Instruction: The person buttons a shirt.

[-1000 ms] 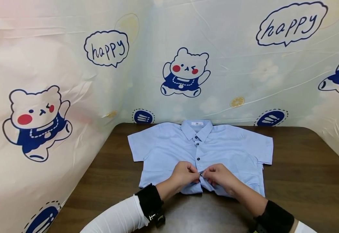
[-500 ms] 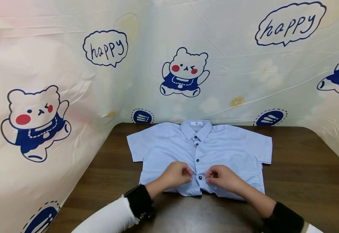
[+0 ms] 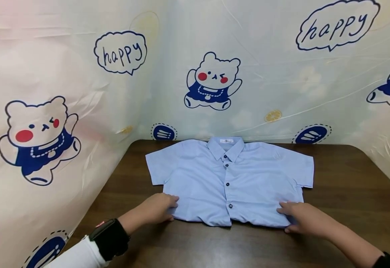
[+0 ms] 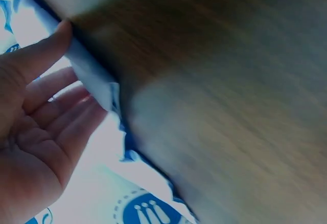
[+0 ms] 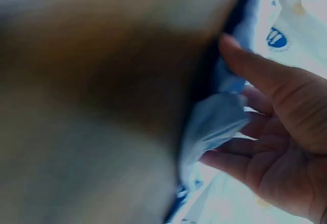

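A light blue short-sleeved button-up shirt (image 3: pixel 195 182) lies front side up, its collar (image 3: pixel 226 149) at the far edge of the table. Dark buttons run down its front placket. At the shirt's lower left corner is my left hand (image 3: pixel 156 209), fingers over the fabric and thumb by the near edge. My right hand (image 3: pixel 306 219) is at the lower right corner, fingers on the cloth, thumb at the near edge. Both wrist views show loosely extended fingers against the shirt, the left hand (image 4: pixel 48 111) and right hand (image 5: pixel 276 132) apart from a firm pinch.
The shirt lies on a dark brown wooden table (image 3: pixel 208 245). Behind and to the left hangs a pale curtain (image 3: pixel 168 85) printed with bears and "happy" bubbles. A black band (image 3: pixel 109 238) is strapped round my left wrist.
Both hands have left the button placket at the shirt's middle and moved outward to its two lower corners, fingers spreading. The lower button now shows uncovered, and the shirt stays in place.
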The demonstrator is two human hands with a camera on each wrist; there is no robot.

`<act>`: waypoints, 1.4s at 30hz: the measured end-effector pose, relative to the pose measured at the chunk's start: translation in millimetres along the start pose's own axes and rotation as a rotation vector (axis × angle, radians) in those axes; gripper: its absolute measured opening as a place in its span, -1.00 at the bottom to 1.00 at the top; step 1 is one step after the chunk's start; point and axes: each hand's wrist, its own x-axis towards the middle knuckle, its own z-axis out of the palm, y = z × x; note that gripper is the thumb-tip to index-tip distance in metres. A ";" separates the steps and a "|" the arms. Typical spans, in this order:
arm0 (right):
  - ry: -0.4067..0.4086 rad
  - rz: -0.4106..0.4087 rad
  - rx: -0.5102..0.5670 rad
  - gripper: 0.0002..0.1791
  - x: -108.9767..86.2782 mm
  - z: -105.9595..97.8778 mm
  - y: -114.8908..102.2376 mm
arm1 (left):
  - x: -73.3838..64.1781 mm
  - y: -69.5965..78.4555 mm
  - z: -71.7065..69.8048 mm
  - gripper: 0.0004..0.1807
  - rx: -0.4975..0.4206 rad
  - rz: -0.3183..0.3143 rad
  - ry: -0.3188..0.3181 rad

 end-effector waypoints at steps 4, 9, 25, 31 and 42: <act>0.088 -0.015 -0.058 -0.59 -4.9 9.2 3.0 | -7.6 -7.8 3.1 -0.76 -0.032 0.052 0.072; 0.192 -0.031 -0.058 -0.63 -11.4 12.2 6.0 | -13.3 -11.1 5.8 -0.84 -0.078 0.081 0.161; 0.339 -0.020 0.473 -0.77 -44.1 -66.2 13.9 | -41.0 -23.7 -75.4 -0.86 -0.769 0.048 0.200; 0.412 0.149 0.469 -0.88 -35.1 -93.8 15.8 | -32.7 -32.7 -110.0 -0.93 -0.789 -0.089 0.258; 0.371 0.359 0.535 -0.52 43.1 -104.9 73.0 | 61.2 -86.5 -106.7 -0.83 -0.595 -0.319 0.321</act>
